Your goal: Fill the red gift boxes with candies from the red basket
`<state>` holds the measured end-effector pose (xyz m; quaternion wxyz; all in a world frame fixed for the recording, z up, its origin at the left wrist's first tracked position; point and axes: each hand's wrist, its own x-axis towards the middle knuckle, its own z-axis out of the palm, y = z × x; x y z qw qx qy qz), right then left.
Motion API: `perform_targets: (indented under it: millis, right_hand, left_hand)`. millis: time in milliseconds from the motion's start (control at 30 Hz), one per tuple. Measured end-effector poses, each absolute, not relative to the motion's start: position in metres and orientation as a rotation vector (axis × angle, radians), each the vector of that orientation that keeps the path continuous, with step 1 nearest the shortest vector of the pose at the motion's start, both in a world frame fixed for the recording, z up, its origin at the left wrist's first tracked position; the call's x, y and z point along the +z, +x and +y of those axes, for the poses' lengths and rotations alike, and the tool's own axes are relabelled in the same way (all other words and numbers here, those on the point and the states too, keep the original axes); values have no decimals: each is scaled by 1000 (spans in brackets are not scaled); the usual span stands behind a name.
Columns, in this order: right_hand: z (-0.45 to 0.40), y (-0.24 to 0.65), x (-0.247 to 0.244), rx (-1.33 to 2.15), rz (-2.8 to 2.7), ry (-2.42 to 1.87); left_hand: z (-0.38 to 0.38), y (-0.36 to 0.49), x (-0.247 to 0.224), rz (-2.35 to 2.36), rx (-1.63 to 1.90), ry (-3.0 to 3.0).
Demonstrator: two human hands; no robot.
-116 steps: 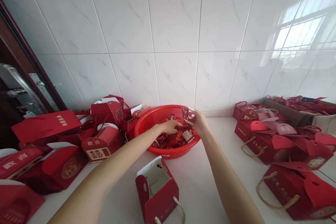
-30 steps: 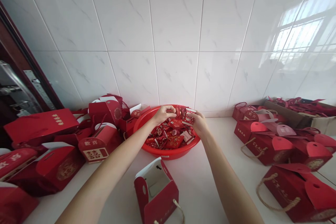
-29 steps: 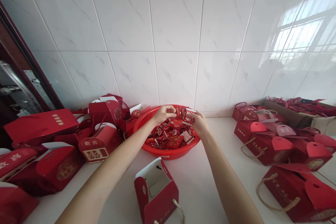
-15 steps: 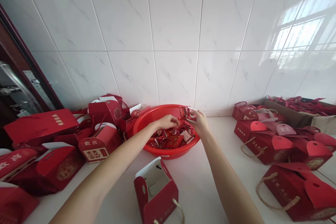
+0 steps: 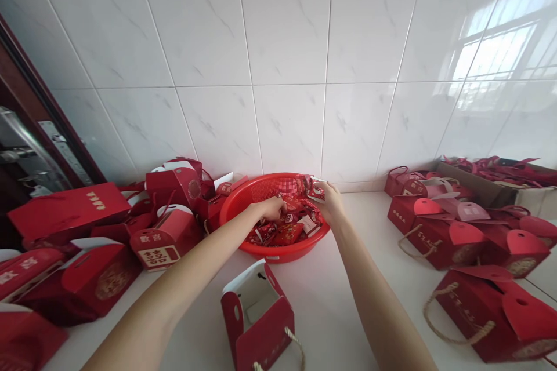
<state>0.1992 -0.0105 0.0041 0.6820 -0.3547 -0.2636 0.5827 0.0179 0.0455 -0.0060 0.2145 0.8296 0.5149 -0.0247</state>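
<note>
A red plastic basket [image 5: 230,208] near the wall holds many small wrapped candy packets [image 5: 289,235], mostly red with some white. My left hand [image 5: 270,208] reaches down into its left side, fingers closed together among the packets; their tips are partly hidden. At the basket's right rim, my right hand [image 5: 329,200] grips a few red-and-white candy packets [image 5: 314,188] between thumb and fingers. In front of the basket stands a dark red gift box [image 5: 265,330] with its top open, a pale inside and a rope handle on the near side.
Several red gift boxes [image 5: 169,237] crowd the left, with a red bag [image 5: 69,208] lying over some. More closed boxes [image 5: 435,232] stand on the right. Behind them a cardboard carton [image 5: 505,194] holds red ribbon-like pieces. White tiled wall [image 5: 287,127] backs the tabletop; a door handle [image 5: 30,139] shows at left.
My left hand has shifted slightly left and down into the packets, and its fingers have curled in. My right hand keeps its packets at the rim. The view has shifted slightly.
</note>
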Motion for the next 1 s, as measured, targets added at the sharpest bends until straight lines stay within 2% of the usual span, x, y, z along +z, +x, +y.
perform_targets:
  millis: [200, 400, 733, 867, 1000]
  right_hand:
    - [-10, 199, 4, 1311, -583, -797]
    - [-8, 199, 3, 1317, -592, -792]
    - [-3, 203, -3, 1323, -616, -747]
    - [-4, 202, -1, 1332, -626, -706]
    - [-11, 202, 5, 1346, -643, -670]
  left_hand:
    - [43, 20, -3, 1462, -168, 2290]
    - [40, 21, -2, 1495, -91, 2270]
    - [28, 12, 25, 1437, 742, 2155]
    - [-6, 7, 35, 1173, 1053, 1999]
    - [-60, -6, 54, 1021, 1162, 1906]
